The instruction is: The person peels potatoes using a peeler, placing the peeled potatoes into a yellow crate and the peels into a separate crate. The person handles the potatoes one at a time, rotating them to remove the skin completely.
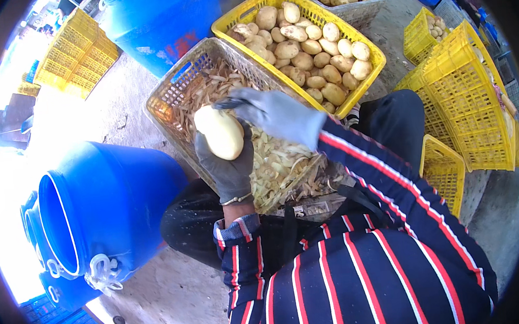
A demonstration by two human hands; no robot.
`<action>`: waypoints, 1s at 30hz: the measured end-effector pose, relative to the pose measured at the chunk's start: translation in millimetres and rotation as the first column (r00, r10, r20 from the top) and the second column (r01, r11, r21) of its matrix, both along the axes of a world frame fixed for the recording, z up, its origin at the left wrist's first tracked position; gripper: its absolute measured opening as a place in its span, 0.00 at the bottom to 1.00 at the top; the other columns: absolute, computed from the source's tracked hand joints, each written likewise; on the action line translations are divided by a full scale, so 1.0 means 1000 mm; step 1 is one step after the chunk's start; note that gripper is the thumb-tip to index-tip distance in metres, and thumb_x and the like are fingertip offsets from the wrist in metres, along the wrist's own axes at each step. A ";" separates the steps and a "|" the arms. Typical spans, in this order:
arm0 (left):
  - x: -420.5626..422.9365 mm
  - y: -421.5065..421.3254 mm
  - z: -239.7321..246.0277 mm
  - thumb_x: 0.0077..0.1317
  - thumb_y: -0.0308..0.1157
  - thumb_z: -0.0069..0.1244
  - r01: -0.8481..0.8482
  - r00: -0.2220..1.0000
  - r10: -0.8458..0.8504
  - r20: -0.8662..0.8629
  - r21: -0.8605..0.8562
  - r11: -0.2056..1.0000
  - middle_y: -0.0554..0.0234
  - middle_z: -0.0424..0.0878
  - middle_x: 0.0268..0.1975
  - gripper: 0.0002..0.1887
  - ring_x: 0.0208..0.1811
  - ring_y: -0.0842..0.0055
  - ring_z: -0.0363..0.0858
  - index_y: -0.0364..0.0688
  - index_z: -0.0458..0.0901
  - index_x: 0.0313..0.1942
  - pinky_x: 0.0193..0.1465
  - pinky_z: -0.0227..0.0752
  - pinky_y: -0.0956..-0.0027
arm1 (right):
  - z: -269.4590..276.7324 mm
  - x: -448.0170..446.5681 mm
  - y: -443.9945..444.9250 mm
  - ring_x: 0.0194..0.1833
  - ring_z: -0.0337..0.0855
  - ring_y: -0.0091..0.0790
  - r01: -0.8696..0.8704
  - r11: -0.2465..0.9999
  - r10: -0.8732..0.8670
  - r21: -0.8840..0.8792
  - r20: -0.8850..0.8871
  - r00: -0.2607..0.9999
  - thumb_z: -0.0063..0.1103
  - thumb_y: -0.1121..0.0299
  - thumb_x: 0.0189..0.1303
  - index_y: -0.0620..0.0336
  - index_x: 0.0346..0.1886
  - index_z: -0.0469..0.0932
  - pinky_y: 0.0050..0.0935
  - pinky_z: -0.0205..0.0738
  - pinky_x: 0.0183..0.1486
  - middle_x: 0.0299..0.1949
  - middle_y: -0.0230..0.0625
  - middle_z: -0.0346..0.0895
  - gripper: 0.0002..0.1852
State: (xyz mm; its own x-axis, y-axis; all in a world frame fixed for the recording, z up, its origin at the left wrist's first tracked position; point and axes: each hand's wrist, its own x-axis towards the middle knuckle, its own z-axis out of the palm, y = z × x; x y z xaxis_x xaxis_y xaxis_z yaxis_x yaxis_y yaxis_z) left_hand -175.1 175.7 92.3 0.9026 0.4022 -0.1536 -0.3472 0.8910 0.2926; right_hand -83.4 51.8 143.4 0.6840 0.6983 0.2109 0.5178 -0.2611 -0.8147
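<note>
A large, pale, peeled potato [223, 137] rests in my left hand [231, 175], which wears a dark grey glove and grips it from below. My right hand [278, 112], in a light grey glove, is closed around a small dark tool, probably a peeler [228, 103]. That tool sits at the potato's upper right side; its blade is hidden or blurred. Both hands are above a worn plastic crate [159, 92] filled with potato peelings [281, 160]. Brownish peels lie at its far end, paler ones nearer me.
A yellow crate of unpeeled potatoes [304, 61] stands against the peelings crate. Blue plastic barrels [123, 201] are at the left, and another blue barrel [162, 25] is beyond. Stacked yellow crates [452, 110] stand at the right. My bent knees flank the peelings crate.
</note>
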 end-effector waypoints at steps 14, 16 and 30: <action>-0.002 -0.002 -0.014 0.56 0.49 0.58 -0.064 0.989 0.066 -0.129 0.018 0.998 0.60 0.80 0.52 0.30 0.52 0.66 0.77 0.44 0.75 0.56 0.57 0.73 0.57 | -0.042 -0.106 -0.051 0.45 0.83 0.54 0.027 0.944 -0.078 -0.329 -0.144 0.986 0.51 0.65 0.67 0.62 0.59 0.72 0.42 0.77 0.48 0.43 0.56 0.80 0.19; 0.001 -0.001 -0.005 0.55 0.48 0.59 -0.069 0.998 0.067 -0.016 -0.098 0.993 0.60 0.79 0.52 0.30 0.52 0.65 0.77 0.43 0.74 0.56 0.58 0.72 0.54 | -0.063 -0.111 -0.060 0.30 0.83 0.55 0.113 0.980 -0.110 -0.165 0.023 0.994 0.52 0.60 0.66 0.62 0.60 0.69 0.48 0.76 0.33 0.29 0.55 0.80 0.23; -0.008 -0.001 -0.029 0.61 0.46 0.53 -0.184 0.943 0.260 -0.206 0.326 0.927 0.54 0.79 0.53 0.27 0.55 0.63 0.78 0.41 0.74 0.57 0.59 0.74 0.54 | -0.012 -0.082 -0.035 0.28 0.81 0.57 -0.014 0.943 -0.001 -0.331 -0.045 0.999 0.47 0.57 0.68 0.61 0.51 0.71 0.51 0.74 0.31 0.25 0.51 0.79 0.18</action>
